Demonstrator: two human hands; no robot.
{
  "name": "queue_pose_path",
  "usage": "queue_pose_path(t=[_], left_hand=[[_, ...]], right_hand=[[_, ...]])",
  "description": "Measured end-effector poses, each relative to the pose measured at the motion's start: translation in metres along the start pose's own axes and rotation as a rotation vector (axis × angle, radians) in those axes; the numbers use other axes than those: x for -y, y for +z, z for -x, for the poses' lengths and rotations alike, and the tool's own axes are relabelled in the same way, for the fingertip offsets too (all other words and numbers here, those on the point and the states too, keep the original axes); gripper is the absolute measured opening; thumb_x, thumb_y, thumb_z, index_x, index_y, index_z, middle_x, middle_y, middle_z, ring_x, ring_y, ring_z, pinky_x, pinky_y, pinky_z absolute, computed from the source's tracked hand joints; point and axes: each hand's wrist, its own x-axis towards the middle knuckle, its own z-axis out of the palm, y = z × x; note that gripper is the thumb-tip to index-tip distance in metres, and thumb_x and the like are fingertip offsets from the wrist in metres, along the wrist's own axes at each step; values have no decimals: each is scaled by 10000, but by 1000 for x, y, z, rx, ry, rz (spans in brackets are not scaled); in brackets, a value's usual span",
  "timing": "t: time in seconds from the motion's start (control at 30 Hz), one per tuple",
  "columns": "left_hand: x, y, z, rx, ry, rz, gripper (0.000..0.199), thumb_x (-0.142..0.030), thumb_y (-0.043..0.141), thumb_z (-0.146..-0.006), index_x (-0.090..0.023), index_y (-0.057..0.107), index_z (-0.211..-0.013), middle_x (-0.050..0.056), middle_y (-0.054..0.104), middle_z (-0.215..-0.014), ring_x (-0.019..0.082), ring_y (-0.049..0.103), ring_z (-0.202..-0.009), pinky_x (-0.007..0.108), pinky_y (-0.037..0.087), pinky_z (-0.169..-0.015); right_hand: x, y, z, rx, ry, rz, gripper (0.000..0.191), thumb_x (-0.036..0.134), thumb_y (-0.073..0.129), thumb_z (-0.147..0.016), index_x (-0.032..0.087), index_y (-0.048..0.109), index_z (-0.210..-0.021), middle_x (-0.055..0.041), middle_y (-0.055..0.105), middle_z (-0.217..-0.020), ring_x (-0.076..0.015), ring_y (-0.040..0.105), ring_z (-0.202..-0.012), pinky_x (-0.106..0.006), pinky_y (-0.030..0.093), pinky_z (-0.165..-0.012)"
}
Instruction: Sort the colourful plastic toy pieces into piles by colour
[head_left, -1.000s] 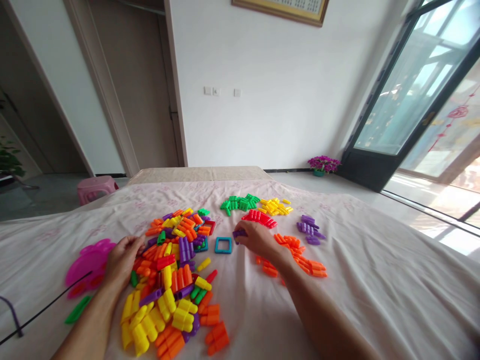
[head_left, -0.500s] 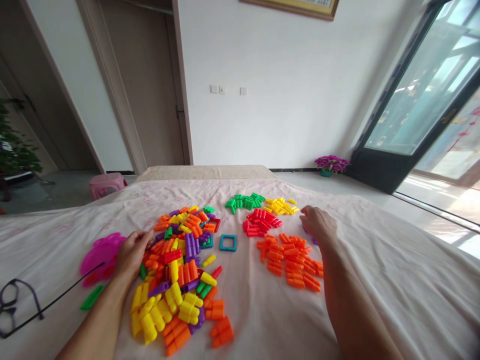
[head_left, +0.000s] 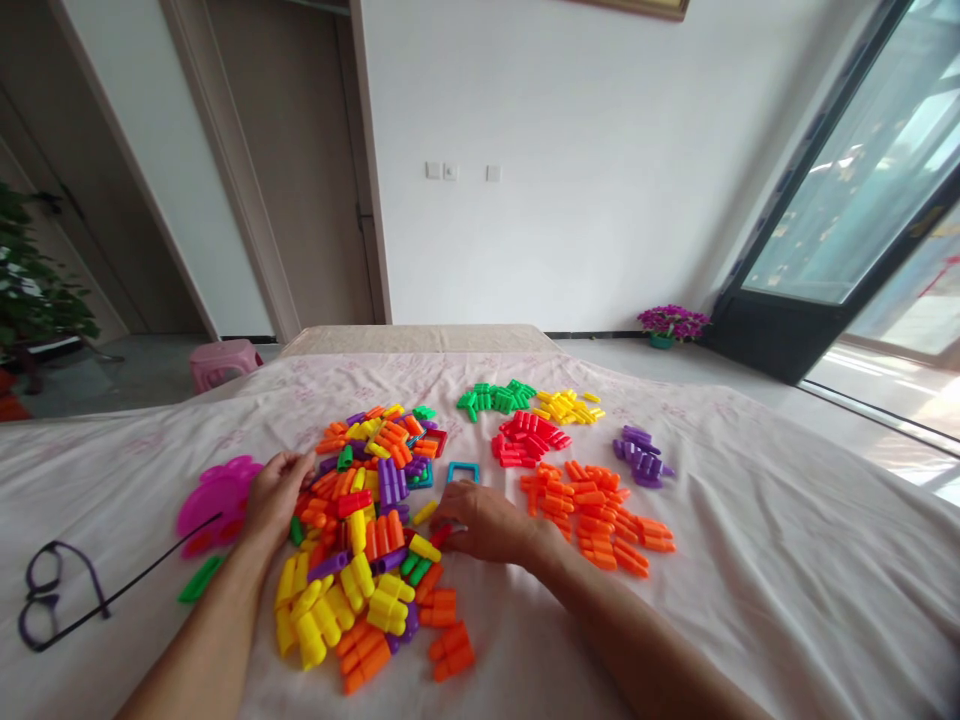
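A mixed heap of plastic building blocks (head_left: pixel 358 530) in orange, yellow, purple, red and green lies between my hands. My left hand (head_left: pixel 279 492) rests against the heap's left edge with its fingers curled together; what they hold, if anything, is hidden. Over the heap's right side, my right hand (head_left: pixel 480 520) is closed at the fingertips on a small red block (head_left: pixel 442 534). Just beyond that hand lies a blue square frame (head_left: pixel 463 467), partly covered by it. One-colour groups lie to the right: orange blocks (head_left: pixel 592 508), red blocks (head_left: pixel 529 440), green blocks (head_left: pixel 496 398), yellow blocks (head_left: pixel 568 407) and purple blocks (head_left: pixel 641 458).
A pale cloth (head_left: pixel 750 560) with wrinkles covers the table. At left are a pink plastic piece (head_left: pixel 214 498), a green block (head_left: pixel 200 580) and dark-framed glasses (head_left: pixel 56 600). Beyond the table stand a pink stool (head_left: pixel 225 365) and a pot of purple flowers (head_left: pixel 671 322).
My right hand has moved left from the purple blocks to the heap, uncovering that purple group. My left hand stays at the heap's left edge. The view has shifted slightly.
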Motion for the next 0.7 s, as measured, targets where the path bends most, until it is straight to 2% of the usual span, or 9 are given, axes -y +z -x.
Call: queue_pose_path(t=[0.07, 0.17, 0.27, 0.37, 0.47, 0.53, 0.63, 0.7], left_hand=[[0, 0, 0, -3, -6, 3, 357, -475, 732, -616, -173, 585, -738, -28, 597, -624, 126, 537, -580, 232, 423, -562], [2, 0, -1, 5, -18, 17, 354, -475, 728, -617, -178, 580, -740, -30, 600, -622, 127, 539, -574, 236, 429, -565], [3, 0, -2, 6, -24, 12, 344, -466, 733, -617, -182, 580, -737, -33, 602, -622, 126, 540, -580, 233, 431, -573], [4, -1, -3, 6, -30, 11, 341, -460, 740, -616, -183, 580, -735, -35, 600, -621, 126, 540, -594, 227, 429, -579], [5, -1, -4, 5, -35, 20, 340, -456, 740, -622, -181, 591, -755, -32, 607, -631, 125, 545, -602, 224, 432, -583], [6, -1, -4, 3, -34, 27, 338, -452, 738, -627, -179, 596, -766, -31, 611, -639, 125, 548, -601, 224, 435, -583], [6, 0, -4, -3, -28, 23, 340, -453, 736, -627, -177, 597, -770, -30, 610, -644, 126, 548, -598, 225, 434, -579], [5, 0, -3, 0, -23, 20, 341, -453, 736, -627, -176, 595, -766, -30, 607, -641, 125, 547, -595, 226, 434, -580]], right_hand=[[2, 2, 0, -2, -8, 35, 199, 327, 683, -825, 218, 709, -990, -52, 661, -993, -189, 587, -985, -248, 427, -808], [-3, -3, 0, 8, 21, 39, 183, 359, 655, -852, 210, 696, -950, -42, 669, -962, -172, 598, -920, -231, 413, -738], [-16, -17, 3, -37, 157, 39, 162, 347, 641, -857, 207, 682, -929, -19, 675, -874, -140, 594, -771, -214, 370, -634], [-36, -38, 11, -186, 366, 110, 171, 359, 617, -863, 200, 671, -895, -19, 668, -829, -136, 578, -724, -218, 328, -602], [-57, -59, 20, -351, 570, 205, 178, 346, 574, -881, 195, 666, -883, -40, 675, -872, -160, 593, -790, -230, 323, -617], [-68, -68, 25, -458, 673, 258, 175, 319, 558, -881, 195, 664, -945, -60, 677, -951, -180, 601, -853, -239, 334, -635], [-70, -71, 26, -510, 685, 253, 188, 272, 561, -862, 206, 674, -996, -65, 679, -993, -189, 608, -882, -244, 359, -657], [-61, -68, 23, -432, 576, 146, 166, 235, 565, -844, 209, 699, -938, -45, 692, -928, -175, 618, -846, -239, 381, -668]])
